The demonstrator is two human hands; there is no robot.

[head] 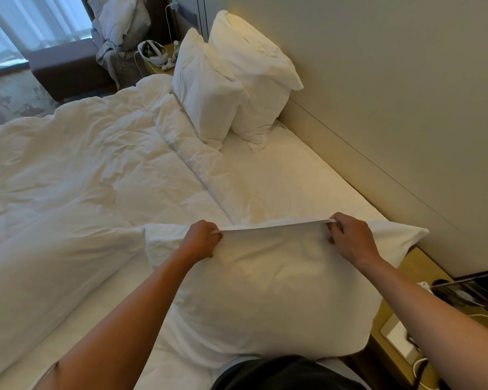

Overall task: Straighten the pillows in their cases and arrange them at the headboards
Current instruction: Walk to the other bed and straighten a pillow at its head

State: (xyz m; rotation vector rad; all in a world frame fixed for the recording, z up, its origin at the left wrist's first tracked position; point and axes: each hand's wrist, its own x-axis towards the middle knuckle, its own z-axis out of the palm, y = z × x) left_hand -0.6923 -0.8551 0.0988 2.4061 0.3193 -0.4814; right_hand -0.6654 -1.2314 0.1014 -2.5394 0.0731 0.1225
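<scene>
Plump white cotton-cased pillow [268,291] at lower centre | left hand [202,239], right hand [350,237] pinch its far hem taut | likely soft, light; grip corners

I have both arms stretched forward and bare to above the elbows, forearms angling inward from the lower corners of the view. My left hand [202,239] is curled into a closed fist, knuckles up, wrist bent slightly down, its grip pinched tight on cloth. My right hand [350,239] is also closed, back of the hand up, thumb and fingertips [333,224] pinching. The two hands sit level, well apart.
</scene>
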